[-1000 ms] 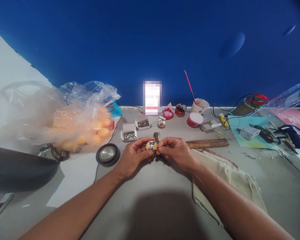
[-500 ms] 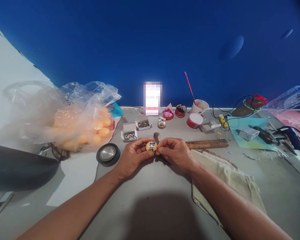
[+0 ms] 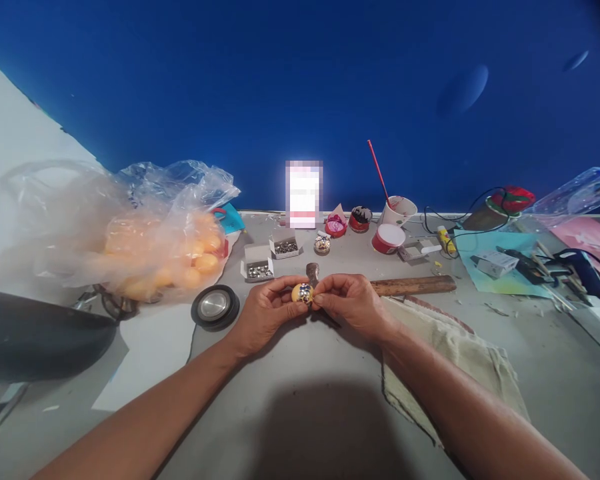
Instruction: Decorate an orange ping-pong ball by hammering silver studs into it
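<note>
Yellow ball: the yellow ball (image 3: pixel 303 293) is held above the grey table (image 3: pixel 300 363), between the two hands; shiny metal pieces cover a part of its surface.
Left hand: the left hand (image 3: pixel 267 310) is closed on the ball from its left side, fingers above and thumb below.
Right hand: the right hand (image 3: pixel 350 303) has thumb and forefinger pinched together, at the right edge of the ball; if a small piece is between them, I cannot tell.
Hammer: the hammer (image 3: pixel 414 287) lies just beyond and to the right of the ball, its wooden handle partly hidden behind the right hand.
Small boxes: two open boxes, the near box (image 3: pixel 259 269) and the far box (image 3: pixel 285 247), are beyond the ball to the left, with small metal pieces inside.
Studded ball: the studded ball (image 3: pixel 323 245) rests beyond the ball, slightly to the right.
Black disc: the black disc (image 3: pixel 215 307), with metal centre, lies left of the ball.
Cloth: the pale cloth (image 3: pixel 447 363) lies to the right of the ball and nearer.
Bag: the clear plastic bag (image 3: pixel 175 243), with yellow-orange round things, is farther left of the ball.
</note>
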### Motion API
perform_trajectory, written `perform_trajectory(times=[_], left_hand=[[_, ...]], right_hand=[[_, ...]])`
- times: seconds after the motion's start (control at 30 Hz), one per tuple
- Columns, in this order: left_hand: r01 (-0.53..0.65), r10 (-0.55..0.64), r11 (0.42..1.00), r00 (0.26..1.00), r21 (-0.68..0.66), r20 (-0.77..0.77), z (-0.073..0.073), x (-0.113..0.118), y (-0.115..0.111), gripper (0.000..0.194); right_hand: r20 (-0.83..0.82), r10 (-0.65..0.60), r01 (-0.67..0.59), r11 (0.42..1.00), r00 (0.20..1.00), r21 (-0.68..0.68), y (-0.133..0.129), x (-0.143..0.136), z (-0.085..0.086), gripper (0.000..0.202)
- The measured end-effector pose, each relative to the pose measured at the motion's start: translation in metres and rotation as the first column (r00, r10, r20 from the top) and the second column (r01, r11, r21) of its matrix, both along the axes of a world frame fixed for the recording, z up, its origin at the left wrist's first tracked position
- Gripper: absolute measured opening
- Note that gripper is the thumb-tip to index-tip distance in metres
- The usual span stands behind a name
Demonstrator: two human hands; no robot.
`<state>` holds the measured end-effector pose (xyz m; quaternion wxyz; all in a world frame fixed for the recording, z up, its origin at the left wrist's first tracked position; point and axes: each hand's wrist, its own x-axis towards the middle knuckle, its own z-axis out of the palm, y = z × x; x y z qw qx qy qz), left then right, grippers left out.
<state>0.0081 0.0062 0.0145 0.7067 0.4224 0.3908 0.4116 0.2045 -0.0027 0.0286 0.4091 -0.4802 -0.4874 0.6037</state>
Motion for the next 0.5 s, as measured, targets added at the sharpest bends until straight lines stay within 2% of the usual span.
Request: perform_trajectory(times=[0.1, 0.27, 0.4, 0.5], left_hand=[[0.005, -0.002, 0.998, 0.999, 0.061, -0.045, -0.001, 0.001, -0.002, 0.048], [-0.087, 0.130, 0.944, 0.984, 0.317, -0.118, -0.002, 0.003, -0.009, 0.038], [-0.106, 0.215, 0.872, 0.960, 0.477, -0.179, -0.002, 0.002, -0.012, 0.032], [-0.104, 0.289, 0.782, 0.934, 0.615, -0.209, -0.004, 0.001, -0.012, 0.029]], right_hand=[[0.063, -0.031, 0.027, 0.997, 0.998, 0.065, -0.002, -0.001, 0.003, 0.013], [0.063, -0.086, 0.082, 0.994, 0.994, 0.070, -0.007, -0.006, 0.005, 0.011], [-0.083, -0.093, 0.088, 0.994, 0.992, -0.060, -0.008, -0.010, 0.005, 0.019], [-0.215, -0.085, 0.049, 0.985, 0.973, -0.166, -0.008, -0.010, 0.004, 0.029]])
